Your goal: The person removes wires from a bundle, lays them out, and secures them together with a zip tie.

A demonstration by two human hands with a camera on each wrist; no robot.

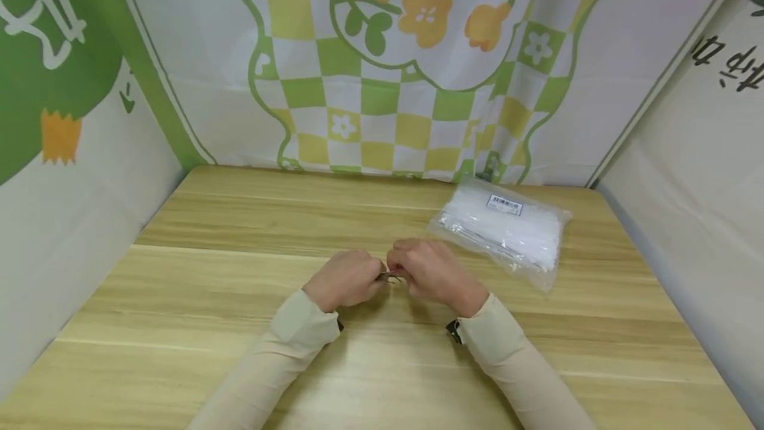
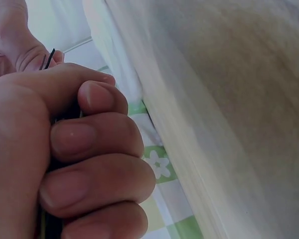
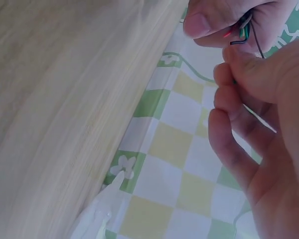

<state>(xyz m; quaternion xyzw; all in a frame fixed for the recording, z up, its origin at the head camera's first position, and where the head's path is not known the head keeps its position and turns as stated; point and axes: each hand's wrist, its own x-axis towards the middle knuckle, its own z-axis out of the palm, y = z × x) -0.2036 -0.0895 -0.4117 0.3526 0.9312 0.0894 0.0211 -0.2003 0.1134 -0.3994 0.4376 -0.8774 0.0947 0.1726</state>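
Note:
Above the tabletop, my left hand (image 1: 349, 277) curls its fingers round a bundle of thin wires (image 3: 245, 31). Black, green and red strands poke out past its thumb in the right wrist view. Dark lengths of the bundle (image 2: 52, 224) show between palm and fingers in the left wrist view; the rest is hidden inside the fist. My right hand (image 1: 438, 274) meets it from the other side. Its thumb and forefinger (image 3: 241, 67) pinch at the wire ends, close against the left hand, while its other fingers bend loosely.
A clear plastic bag (image 1: 501, 227) packed with white strips, bearing a label, lies behind the right hand on the wood-grain table (image 1: 179, 324). Printed cloth (image 1: 388, 125) hangs along the back edge, and more cloth closes off both sides.

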